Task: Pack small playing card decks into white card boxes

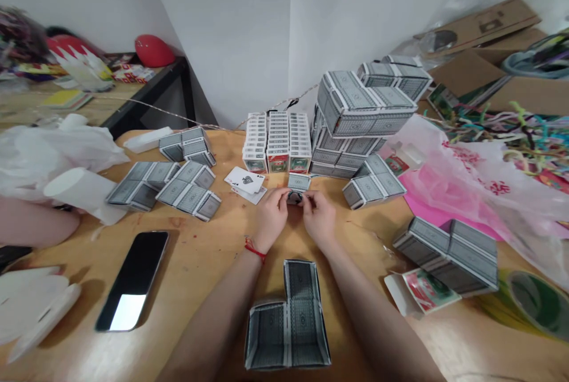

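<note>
Playing card [294, 198] between both hands [272, 216] [320, 216]

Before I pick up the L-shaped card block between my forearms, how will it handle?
The L-shaped card block is probably light, as its walls look like thin card. Its pale seams might give if squeezed. Flat faces suggest sliding over rolling.

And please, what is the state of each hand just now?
Left hand: closed, pinching one side of a playing card.
Right hand: closed, pinching the same card's other side.
</note>
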The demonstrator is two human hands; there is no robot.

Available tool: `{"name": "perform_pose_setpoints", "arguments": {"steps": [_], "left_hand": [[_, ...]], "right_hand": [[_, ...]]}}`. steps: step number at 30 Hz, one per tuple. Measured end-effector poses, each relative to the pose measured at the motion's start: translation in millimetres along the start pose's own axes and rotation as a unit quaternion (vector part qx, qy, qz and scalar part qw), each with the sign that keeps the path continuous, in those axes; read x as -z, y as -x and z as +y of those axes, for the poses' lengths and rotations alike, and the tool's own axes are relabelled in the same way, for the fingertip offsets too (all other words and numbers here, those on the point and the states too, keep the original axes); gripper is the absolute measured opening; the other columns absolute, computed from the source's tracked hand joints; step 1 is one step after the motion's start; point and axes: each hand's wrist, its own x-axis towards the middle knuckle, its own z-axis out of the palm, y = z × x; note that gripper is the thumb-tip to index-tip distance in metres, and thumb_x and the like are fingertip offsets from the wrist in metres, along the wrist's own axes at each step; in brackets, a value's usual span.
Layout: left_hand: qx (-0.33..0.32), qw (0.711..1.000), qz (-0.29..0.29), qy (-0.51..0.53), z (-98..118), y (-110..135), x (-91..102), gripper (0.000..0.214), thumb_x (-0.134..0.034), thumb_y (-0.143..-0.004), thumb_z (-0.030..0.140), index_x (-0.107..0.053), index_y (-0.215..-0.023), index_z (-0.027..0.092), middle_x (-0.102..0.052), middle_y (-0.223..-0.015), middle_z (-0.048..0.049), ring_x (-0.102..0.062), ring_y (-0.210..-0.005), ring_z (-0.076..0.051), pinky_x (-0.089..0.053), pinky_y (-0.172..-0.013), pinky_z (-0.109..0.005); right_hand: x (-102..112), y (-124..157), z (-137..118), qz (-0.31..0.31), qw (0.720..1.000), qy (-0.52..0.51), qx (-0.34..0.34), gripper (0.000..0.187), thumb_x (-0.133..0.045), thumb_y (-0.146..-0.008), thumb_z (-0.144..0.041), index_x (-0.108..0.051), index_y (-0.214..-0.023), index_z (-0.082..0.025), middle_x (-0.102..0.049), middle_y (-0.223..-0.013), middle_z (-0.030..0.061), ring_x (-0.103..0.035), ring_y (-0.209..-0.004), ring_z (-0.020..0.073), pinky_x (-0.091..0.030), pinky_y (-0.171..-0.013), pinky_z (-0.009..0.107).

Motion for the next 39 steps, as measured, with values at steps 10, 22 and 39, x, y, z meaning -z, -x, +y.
{"name": "perform_pose_setpoints", "arguments": {"steps": [10, 22, 39], "left_hand": [[-0.001, 1.000, -0.014, 0.007, -6, 3, -2.2, 0.038, -0.039, -0.071, -0.004, -0.058, -0.095, 0.019, -0.063, -0.089, -0.0035, -0.058, -0.087, -0.014, -0.047, -0.077, -0.027], [-0.016, 0.999, -0.020, 0.036, 2, 2, -0.8, 0.014, -0.047, -0.082, 0.020, -0.060, -0.087, 0.019, -0.064, -0.087, -0.0043, -0.059, -0.084, -0.014, -0.047, -0.078, -0.029], [-0.004, 0.998, -0.039, 0.051, 0, 1, -1.4, 0.014, -0.048, -0.082, 0.022, -0.060, -0.088, 0.020, -0.065, -0.088, -0.0044, -0.059, -0.084, -0.015, -0.047, -0.077, -0.031]], "right_hand": [[0, 2, -1, 0.014, 1.000, 0.027, 0.004, 0.018, -0.042, -0.082, -0.029, -0.057, -0.086, -0.020, -0.067, -0.078, 0.0044, -0.062, -0.071, 0.0172, -0.046, -0.066, 0.028], [2, -3, -1, 0.035, 0.999, -0.020, -0.020, 0.022, -0.052, -0.075, -0.039, -0.059, -0.081, -0.019, -0.064, -0.071, 0.0025, -0.057, -0.058, 0.0145, -0.045, -0.057, 0.026], [1, -1, 7, 0.005, 0.999, -0.042, -0.006, 0.023, -0.043, -0.080, -0.034, -0.060, -0.086, -0.019, -0.064, -0.071, 0.0030, -0.057, -0.060, 0.0149, -0.046, -0.060, 0.027]]}}
